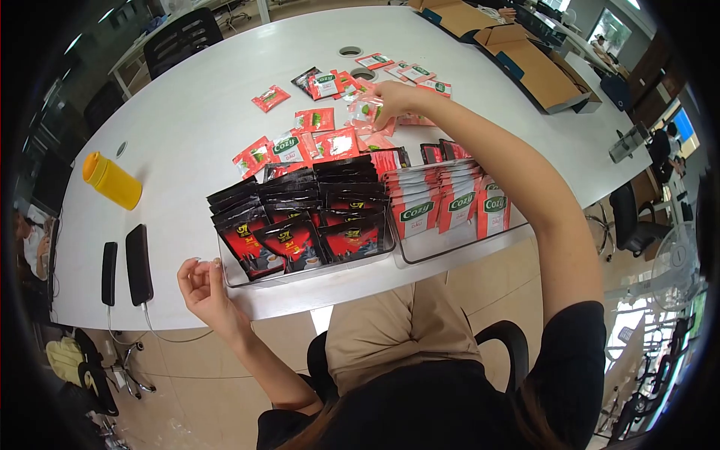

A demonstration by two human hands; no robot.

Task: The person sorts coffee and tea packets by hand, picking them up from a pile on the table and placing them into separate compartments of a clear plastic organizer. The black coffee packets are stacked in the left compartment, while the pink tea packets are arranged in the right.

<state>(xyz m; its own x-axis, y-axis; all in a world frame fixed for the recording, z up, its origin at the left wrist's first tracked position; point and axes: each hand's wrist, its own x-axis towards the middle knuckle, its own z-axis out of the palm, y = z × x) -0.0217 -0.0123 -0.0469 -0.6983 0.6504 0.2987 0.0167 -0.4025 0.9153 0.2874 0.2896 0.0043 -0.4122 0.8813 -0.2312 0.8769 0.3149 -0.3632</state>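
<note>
Sachets (pixel 315 120) lie scattered on the far part of the white surface (pixel 187 127). The right hand (pixel 391 97) pinches one red sachet (pixel 365 112) there. The left hand (pixel 199 281), loosely curled and empty, hovers just beside the near-left corner of the clear tray (pixel 234 276) of black packets (pixel 289 240).

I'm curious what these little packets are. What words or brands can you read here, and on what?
"Cozy": red-and-white packets in the right tray, and loose packets on the table.
"G7": black packets in the left tray.
Smaller print on all packets: too small to read.
Yellow bottle, phones: no legible text.
</note>
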